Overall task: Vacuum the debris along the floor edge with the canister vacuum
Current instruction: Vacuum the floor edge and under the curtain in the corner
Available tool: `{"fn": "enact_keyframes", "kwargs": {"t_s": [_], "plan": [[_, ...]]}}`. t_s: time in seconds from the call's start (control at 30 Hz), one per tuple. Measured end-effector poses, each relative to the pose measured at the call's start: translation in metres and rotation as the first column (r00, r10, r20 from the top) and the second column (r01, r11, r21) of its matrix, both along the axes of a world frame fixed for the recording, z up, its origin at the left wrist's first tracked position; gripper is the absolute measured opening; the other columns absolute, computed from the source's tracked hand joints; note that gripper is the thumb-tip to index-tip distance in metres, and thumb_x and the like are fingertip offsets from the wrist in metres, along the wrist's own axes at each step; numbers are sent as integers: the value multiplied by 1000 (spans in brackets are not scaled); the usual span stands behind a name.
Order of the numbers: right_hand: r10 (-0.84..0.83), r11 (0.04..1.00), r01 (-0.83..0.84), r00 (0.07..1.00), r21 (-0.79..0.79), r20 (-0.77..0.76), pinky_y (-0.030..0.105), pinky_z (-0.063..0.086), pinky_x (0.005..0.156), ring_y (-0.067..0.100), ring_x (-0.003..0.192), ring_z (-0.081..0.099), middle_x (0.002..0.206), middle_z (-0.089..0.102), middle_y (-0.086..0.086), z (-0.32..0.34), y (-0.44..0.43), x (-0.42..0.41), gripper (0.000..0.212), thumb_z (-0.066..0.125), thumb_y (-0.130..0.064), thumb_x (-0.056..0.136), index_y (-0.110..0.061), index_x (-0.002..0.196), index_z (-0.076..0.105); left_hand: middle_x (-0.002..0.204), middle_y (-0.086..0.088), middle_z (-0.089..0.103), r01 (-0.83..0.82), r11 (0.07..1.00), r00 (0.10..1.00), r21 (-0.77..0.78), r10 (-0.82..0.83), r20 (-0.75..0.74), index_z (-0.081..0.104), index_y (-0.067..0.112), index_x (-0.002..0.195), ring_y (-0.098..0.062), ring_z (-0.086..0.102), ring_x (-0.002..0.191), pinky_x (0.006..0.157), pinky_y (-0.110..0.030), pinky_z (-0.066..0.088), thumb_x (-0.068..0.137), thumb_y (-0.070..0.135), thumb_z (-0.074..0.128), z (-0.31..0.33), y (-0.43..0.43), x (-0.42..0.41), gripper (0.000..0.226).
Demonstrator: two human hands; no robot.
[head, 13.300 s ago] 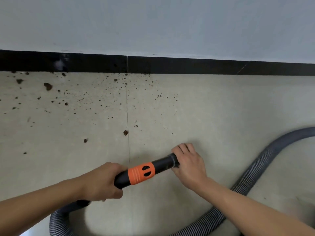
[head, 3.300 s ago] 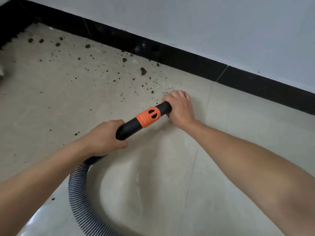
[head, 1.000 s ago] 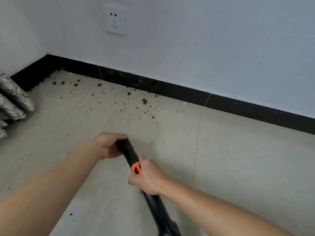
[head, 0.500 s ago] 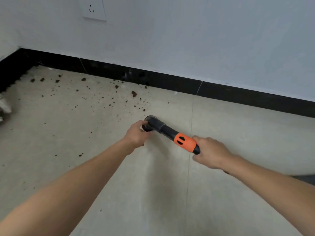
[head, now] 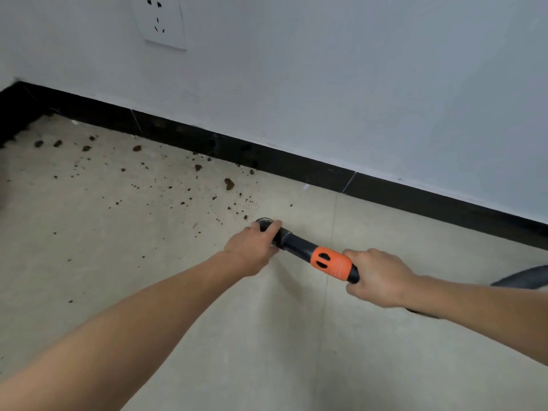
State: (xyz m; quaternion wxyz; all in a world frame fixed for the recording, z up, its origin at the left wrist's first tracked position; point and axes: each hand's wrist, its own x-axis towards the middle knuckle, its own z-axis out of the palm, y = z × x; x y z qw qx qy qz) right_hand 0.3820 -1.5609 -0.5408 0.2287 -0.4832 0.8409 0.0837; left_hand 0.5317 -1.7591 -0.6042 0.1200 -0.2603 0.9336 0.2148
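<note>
Where brown debris (head: 229, 183) lies scattered over the beige floor (head: 267, 336) along the black skirting (head: 296, 166), far left, the vacuum wand (head: 296, 246) sits low with its mouth toward the nearest crumbs. It possibly touches the floor, but the view is unclear. Wand: black tube, orange collar (head: 332, 264) mid-length. Left grip (head: 252, 250) curled round the mouth end. Right grip (head: 379, 280) clamped round the tube just behind the collar. Grey hose (head: 527, 277) runs off right. Both forearms extended.

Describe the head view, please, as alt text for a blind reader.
The left hand grips a black vacuum wand near its mouth and the right hand grips behind its orange collar, low over a beige floor. Brown debris lies ahead along the black baseboard.
</note>
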Motion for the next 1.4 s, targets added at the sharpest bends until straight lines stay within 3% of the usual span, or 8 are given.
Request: {"fn": "enact_keyframes", "kwargs": {"t_s": [0.17, 0.33, 0.63, 0.83, 0.93, 1.17, 1.27, 1.4], "plan": [[-148, 988, 149, 989, -46, 20, 31, 42, 64, 27, 81, 60, 80, 53, -1, -24, 10, -21, 25, 58, -29, 80, -24, 103, 49, 152, -23, 21, 60, 998, 986, 4, -60, 155, 3, 29, 153, -36, 45, 124, 99, -45, 42, 101, 40, 40, 5, -6, -66, 65], [-266, 954, 266, 964, -142, 19, 31, 36, 60, 23, 68, 46, 76, 50, -2, -35, -3, -49, 23, 59, -29, 85, -23, 99, 42, 140, -23, 34, -7, 998, 994, 54, 1, 110, 9, 29, 152, -37, 46, 118, 96, -46, 45, 97, 32, 51, 3, 2, -138, 70], [-179, 980, 173, 982, -95, -53, 24, 35, 60, 12, 66, 50, 75, 51, -10, -39, -5, -86, 24, 55, -36, 91, -31, 105, 36, 131, -21, 44, -15, 1000, 989, 8, 14, 147, 15, 30, 149, -35, 52, 109, 85, -42, 45, 94, 17, 54, -2, -1, -167, 68], [78, 994, -85, 991, 63, 104, 29, 39, 62, 16, 67, 53, 60, 43, -5, -37, 10, -49, 32, 43, -46, 77, -31, 103, 32, 108, -10, 64, 57, 996, 976, -64, -43, 212, 39, 22, 132, -29, 62, 92, 66, -35, 36, 96, 24, 52, 26, 10, -57, 39], [196, 970, -211, 972, 120, 128, 30, 36, 64, 19, 71, 50, 60, 38, -6, -39, 4, -29, 29, 42, -43, 76, -34, 101, 30, 112, -11, 63, -7, 999, 978, -41, 16, 208, 34, 20, 140, -30, 62, 94, 67, -35, 35, 99, 30, 49, 23, 26, -3, 45], [57, 992, -50, 997, -118, 52, 33, 43, 63, 24, 78, 63, 78, 61, -1, -49, -49, -17, 24, 60, -34, 82, -28, 99, 45, 137, -23, 37, -288, 954, 950, -88, 296, 98, -3, 27, 152, -35, 45, 117, 83, -41, 45, 96, 21, 54, -10, -9, -35, 80], [5, 977, 0, 1000, -212, 24, 34, 44, 65, 33, 87, 64, 89, 67, 4, -60, -65, -29, 29, 62, -35, 81, -26, 104, 46, 142, -21, 33, -295, 948, 951, -123, 303, 56, -3, 30, 152, -35, 41, 122, 87, -44, 44, 97, 22, 50, -17, -23, -55, 77], [77, 963, -49, 992, -267, 96, 34, 43, 67, 33, 89, 63, 100, 67, 2, -57, -67, -18, 59, 60, -36, 84, -40, 134, 29, 140, -14, 38, -292, 939, 946, -180, 312, 93, 16, 28, 150, -32, 42, 123, 87, -43, 45, 95, 33, 54, 2, -26, -47, 67]]}}
